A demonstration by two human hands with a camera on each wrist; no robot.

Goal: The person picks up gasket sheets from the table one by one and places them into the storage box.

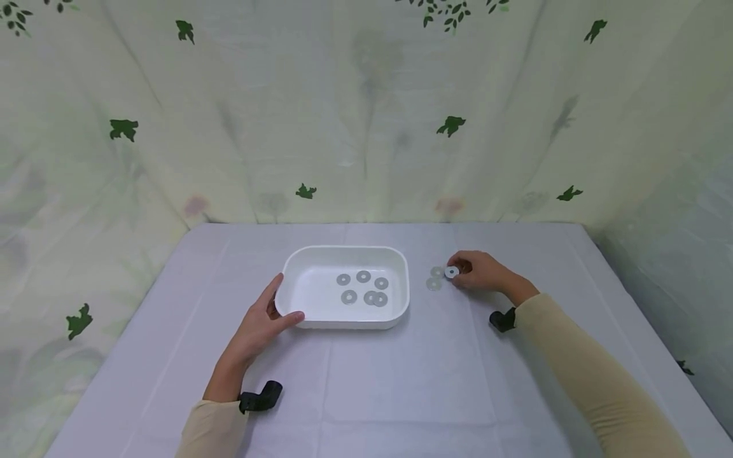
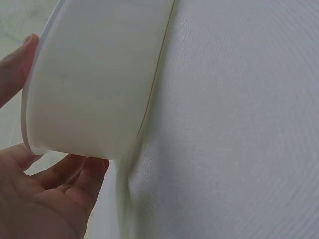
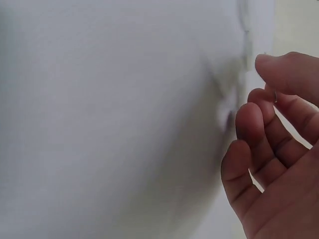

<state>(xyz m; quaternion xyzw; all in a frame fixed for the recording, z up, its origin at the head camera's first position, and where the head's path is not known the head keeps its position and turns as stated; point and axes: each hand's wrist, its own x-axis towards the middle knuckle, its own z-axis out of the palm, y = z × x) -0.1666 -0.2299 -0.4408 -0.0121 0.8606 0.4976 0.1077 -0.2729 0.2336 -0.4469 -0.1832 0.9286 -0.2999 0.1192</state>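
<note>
In the head view a white plastic tray (image 1: 321,323) with rounded corners stands on the table. My left hand (image 1: 260,327) grips its near left corner, thumb on the front rim and fingers along the left side. In the left wrist view the left hand (image 2: 50,194) curves round the tray's wall (image 2: 94,84). Several flat grey washers (image 1: 349,297) lie in the tray, two of them overlapping. To the right of the tray, my right hand (image 1: 483,272) pinches a washer (image 1: 452,272) between thumb and fingers. Beside it, washers (image 1: 433,284) lie on the cloth. The right wrist view shows the right hand (image 3: 279,144) with its fingers curled.
A white cloth (image 1: 378,394) covers the table. Behind it hangs a pale curtain (image 1: 343,127) with green leaf-like patches, meeting the table's far edge. Each wrist wears a black camera mount (image 1: 261,397).
</note>
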